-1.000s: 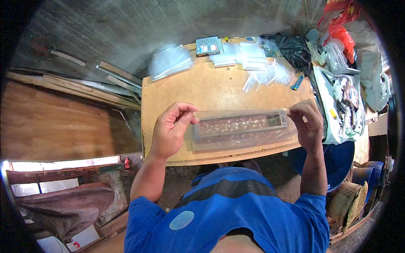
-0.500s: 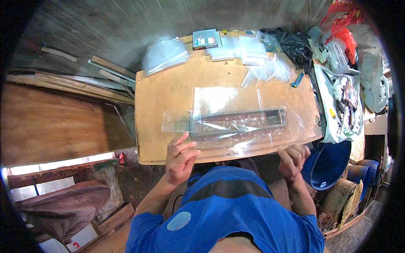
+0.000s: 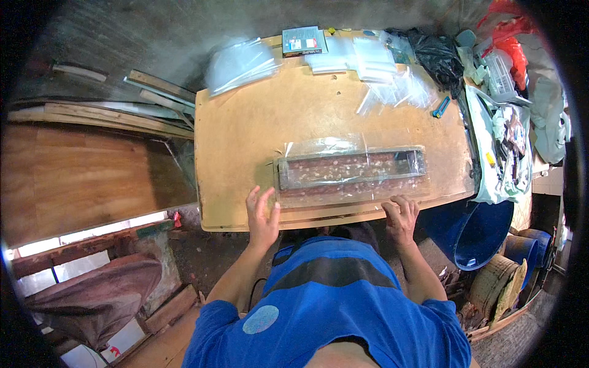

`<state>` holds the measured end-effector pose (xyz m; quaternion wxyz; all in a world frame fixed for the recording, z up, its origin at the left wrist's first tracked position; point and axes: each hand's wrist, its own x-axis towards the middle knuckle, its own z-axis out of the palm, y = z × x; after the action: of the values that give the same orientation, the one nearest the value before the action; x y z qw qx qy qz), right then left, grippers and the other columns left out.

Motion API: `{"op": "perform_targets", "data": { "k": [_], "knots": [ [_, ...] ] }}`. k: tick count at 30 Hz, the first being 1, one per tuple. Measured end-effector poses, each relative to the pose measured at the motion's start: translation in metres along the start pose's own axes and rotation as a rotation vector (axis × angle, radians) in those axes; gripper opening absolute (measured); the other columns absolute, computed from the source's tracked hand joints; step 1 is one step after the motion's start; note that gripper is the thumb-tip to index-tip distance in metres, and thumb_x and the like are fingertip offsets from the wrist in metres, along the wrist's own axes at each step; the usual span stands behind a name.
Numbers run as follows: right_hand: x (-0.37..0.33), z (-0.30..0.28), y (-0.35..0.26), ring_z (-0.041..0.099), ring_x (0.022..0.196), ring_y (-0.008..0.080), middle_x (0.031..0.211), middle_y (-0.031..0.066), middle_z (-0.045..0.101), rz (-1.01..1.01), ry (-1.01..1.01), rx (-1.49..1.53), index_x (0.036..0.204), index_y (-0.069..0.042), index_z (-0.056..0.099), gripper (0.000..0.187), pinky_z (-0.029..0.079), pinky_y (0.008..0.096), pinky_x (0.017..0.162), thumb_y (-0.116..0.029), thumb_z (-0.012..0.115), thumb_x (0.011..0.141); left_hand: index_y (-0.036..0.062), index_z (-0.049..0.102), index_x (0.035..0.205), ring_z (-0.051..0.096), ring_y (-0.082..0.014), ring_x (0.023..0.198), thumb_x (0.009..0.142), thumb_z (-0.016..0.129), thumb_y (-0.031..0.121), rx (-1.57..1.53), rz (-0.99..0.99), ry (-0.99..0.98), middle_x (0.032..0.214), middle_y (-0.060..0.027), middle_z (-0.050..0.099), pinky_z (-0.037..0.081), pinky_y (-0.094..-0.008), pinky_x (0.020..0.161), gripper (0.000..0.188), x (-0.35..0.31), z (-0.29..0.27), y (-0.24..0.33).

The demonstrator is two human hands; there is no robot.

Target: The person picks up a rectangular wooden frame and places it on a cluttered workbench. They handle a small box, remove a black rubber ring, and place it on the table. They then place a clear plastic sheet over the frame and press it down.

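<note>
A long, narrow rectangular frame (image 3: 343,183) lies near the front of the wooden table, with a reddish-brown, speckled surface showing inside it. Clear plastic film (image 3: 334,145) lies over and around it, shiny with glare; its exact edges are hard to make out. My left hand (image 3: 262,218) is open at the table's front edge, fingers apart, just outside the frame's near left corner. By the near right part of the film, my right hand (image 3: 402,219) has its fingers loosely bent and apart. Nothing can be made out in either hand.
Stacks of clear plastic sheets (image 3: 239,66) line the table's back, beside a small box (image 3: 303,42). A blue-handled tool (image 3: 441,107) lies at the right, near a black plastic bag (image 3: 437,58). Blue barrels (image 3: 472,236) stand below the table's right side; wooden boards are left.
The film's far edge has come closer to the frame, and the clear piece sticking out at the left is gone from there. My right hand has moved left; my left hand's fingers have spread.
</note>
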<state>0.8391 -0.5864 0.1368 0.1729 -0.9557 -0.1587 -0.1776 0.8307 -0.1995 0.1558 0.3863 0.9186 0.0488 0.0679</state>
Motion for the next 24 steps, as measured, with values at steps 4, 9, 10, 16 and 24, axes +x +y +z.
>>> {"op": "perform_targets", "data": {
  "k": [4,9,10,16,24],
  "knots": [
    [-0.001,0.001,0.003,0.058,0.113,0.0292,0.114,0.0057,0.063,0.031,-0.036,-0.001,0.102,-0.018,0.071,0.028,0.040,0.0461,0.098,-0.010,0.068,0.075,0.0053,0.027,0.155,0.052,-0.0263,0.123,0.099,0.064,0.028,-0.588,-0.487,-0.050,0.128,-0.0178,0.057,0.035,-0.0405,0.111,0.071,0.015,0.010,-0.019],
    [0.002,0.002,-0.001,0.059,0.112,0.0303,0.113,0.0072,0.063,0.037,-0.048,0.003,0.101,-0.017,0.070,0.025,0.040,0.0460,0.096,-0.011,0.070,0.077,-0.0004,0.023,0.155,0.057,-0.0131,0.103,0.096,0.070,0.016,-0.835,-0.579,-0.075,0.109,-0.0082,0.061,0.045,-0.0300,0.098,0.077,0.028,0.020,-0.023],
    [0.002,0.002,-0.002,0.059,0.111,0.0311,0.112,0.0081,0.063,0.033,-0.048,0.009,0.100,-0.016,0.069,0.021,0.041,0.0457,0.095,-0.011,0.071,0.080,-0.0007,0.024,0.154,0.057,-0.0119,0.099,0.095,0.071,0.015,-0.853,-0.592,-0.067,0.106,-0.0069,0.061,0.045,-0.0286,0.095,0.077,0.030,0.020,-0.022],
    [0.007,0.003,-0.007,0.059,0.110,0.0315,0.111,0.0090,0.064,0.036,-0.062,0.017,0.098,-0.015,0.070,0.017,0.041,0.0456,0.095,-0.012,0.073,0.082,0.0000,0.038,0.149,0.057,-0.0104,0.089,0.095,0.070,0.020,-0.752,-0.619,-0.117,0.099,-0.0036,0.060,0.047,-0.0255,0.086,0.066,0.038,0.024,-0.024],
    [0.010,0.006,-0.004,0.059,0.110,0.0294,0.113,0.0073,0.063,0.050,-0.074,0.005,0.099,-0.016,0.070,0.019,0.040,0.0447,0.095,-0.012,0.072,0.080,0.0077,0.061,0.132,0.042,-0.0355,0.130,0.091,0.071,0.035,-0.244,-0.295,-0.201,0.132,-0.0212,0.048,0.033,-0.0447,0.111,0.050,0.062,0.028,-0.045]
  ]
}}
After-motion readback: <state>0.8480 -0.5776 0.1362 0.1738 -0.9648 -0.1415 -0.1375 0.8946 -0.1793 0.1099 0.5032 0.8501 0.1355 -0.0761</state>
